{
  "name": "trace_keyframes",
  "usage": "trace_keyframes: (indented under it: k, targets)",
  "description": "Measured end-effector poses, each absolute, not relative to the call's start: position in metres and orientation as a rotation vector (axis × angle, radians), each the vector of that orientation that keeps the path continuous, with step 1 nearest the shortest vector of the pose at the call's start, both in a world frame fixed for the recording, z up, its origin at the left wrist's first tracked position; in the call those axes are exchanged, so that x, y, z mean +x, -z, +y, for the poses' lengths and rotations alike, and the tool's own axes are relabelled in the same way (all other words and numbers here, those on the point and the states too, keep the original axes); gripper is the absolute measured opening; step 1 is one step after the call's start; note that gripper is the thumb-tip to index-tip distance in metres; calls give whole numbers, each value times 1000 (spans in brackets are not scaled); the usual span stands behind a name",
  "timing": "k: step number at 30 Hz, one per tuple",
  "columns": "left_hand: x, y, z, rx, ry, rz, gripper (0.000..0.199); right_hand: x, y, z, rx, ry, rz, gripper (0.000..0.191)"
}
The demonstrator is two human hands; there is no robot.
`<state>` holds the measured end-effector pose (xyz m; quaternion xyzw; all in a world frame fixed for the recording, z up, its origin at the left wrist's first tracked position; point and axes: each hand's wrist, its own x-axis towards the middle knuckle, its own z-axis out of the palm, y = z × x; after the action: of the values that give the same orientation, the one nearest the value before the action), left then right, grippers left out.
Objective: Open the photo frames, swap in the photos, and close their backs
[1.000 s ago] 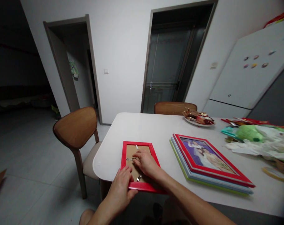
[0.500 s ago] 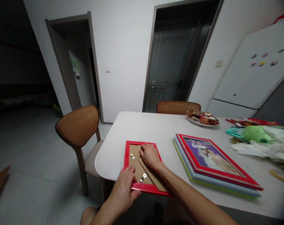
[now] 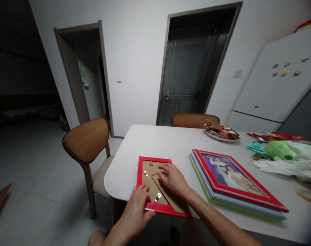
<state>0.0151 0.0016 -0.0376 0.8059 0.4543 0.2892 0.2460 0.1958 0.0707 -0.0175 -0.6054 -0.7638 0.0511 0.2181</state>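
Note:
A red picture frame [image 3: 140, 171] lies face down at the table's near edge, its brown backing board [image 3: 149, 186] facing up. Metal hangers are fixed to the board, one of them a clip [image 3: 158, 197] near the bottom edge. A brown stand flap [image 3: 177, 203] lies slantwise across the board. My left hand [image 3: 138, 201] grips the frame's lower left corner, fingers on top and thumb at the near edge. Over the upper right of the backing is my right hand [image 3: 173, 179], its fingers bent and apart, holding nothing visible; whether the fingertips touch the board I cannot tell.
Right of my arm, several frames are stacked, a red one with a photo [image 3: 232, 174] on top. A plate [image 3: 222, 137] of wrapped items sits farther back. A green plush item [image 3: 280, 150], white plastic [image 3: 286, 165] and a tape roll [image 3: 308, 196] lie right. Chairs [image 3: 86, 140] stand around.
My right hand has drawn back from the upper metal hanger toward the right and nearer to me, its fingers loosening. My left hand keeps its grip on the frame. The view has tilted slightly.

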Motion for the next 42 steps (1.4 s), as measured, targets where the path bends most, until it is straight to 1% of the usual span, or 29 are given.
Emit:
trace_keyframes:
  k: [5, 7, 10, 12, 16, 20, 23, 28, 31, 35, 37, 38, 40, 42]
  targets:
    - [19, 42, 2, 2207, -820, 1240, 27, 208, 19, 39, -1686, -233, -2221, 41]
    - [20, 42, 1, 2182, -831, 1241, 32, 206, 19, 37, -1682, -272, -2176, 43]
    - [21, 37, 2, 2082, -870, 1236, 45, 205, 12, 42, -1689, -316, -2102, 45]
    - [23, 33, 5, 1959, -941, 1249, 49, 206, 1, 43, -1697, -299, -2101, 41]
    - [29, 24, 20, 1638, -1168, 1172, 40, 200, -22, 39, -1708, -274, -2081, 36]
    - [23, 16, 37, 1273, -1290, 1072, 37, 191, -32, 33, -1505, -359, -2076, 36]
    - [-4, 11, 46, 1103, -1335, 1110, 38, 199, -24, 38, -1488, -396, -1992, 36]
    - [-64, 15, 51, 1119, -1308, 1342, 40, 231, 9, 50, -1806, -193, -1965, 37]
    - [-85, 20, 54, 1188, -1241, 1430, 35, 240, 25, 53, -1921, -175, -1979, 42]
    - [-94, 22, 62, 1364, -1189, 1583, 32, 242, 29, 57, -1966, -213, -1923, 52]
    - [-87, 19, 63, 1460, -1217, 1653, 34, 243, 26, 59, -1978, -324, -1806, 55]
    - [-81, 18, 61, 1503, -1234, 1673, 36, 243, 23, 59, -1970, -436, -1720, 56]
    - [-58, 15, 53, 1587, -1242, 1666, 38, 243, 17, 56, -1867, -769, -1516, 61]
    - [-26, 11, 39, 1684, -1209, 1592, 38, 241, 9, 51, -1664, -1098, -1304, 67]
